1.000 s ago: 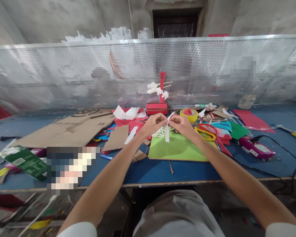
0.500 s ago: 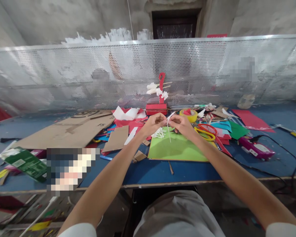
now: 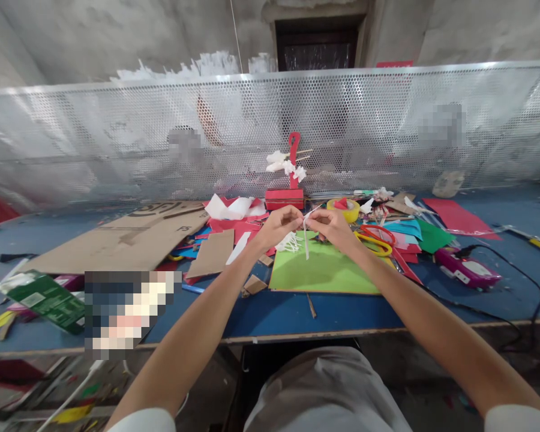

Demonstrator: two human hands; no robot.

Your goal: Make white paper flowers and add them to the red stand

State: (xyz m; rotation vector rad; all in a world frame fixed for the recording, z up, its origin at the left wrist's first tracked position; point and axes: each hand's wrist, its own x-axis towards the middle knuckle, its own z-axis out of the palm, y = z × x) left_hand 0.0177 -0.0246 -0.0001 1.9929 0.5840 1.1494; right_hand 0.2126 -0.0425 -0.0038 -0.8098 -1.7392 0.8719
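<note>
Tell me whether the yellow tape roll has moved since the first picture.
No: the yellow tape roll keeps the same place against the perforated metal screen behind it.

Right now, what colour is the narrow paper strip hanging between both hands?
The narrow paper strip is white, seen best in the head view.

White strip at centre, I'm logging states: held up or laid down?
Held up: left hand and right hand pinch the white strip, its lower part hanging.

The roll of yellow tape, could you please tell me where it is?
In the head view, the yellow tape roll is right of centre, just beyond the right hand and to the right of the red box.
</note>
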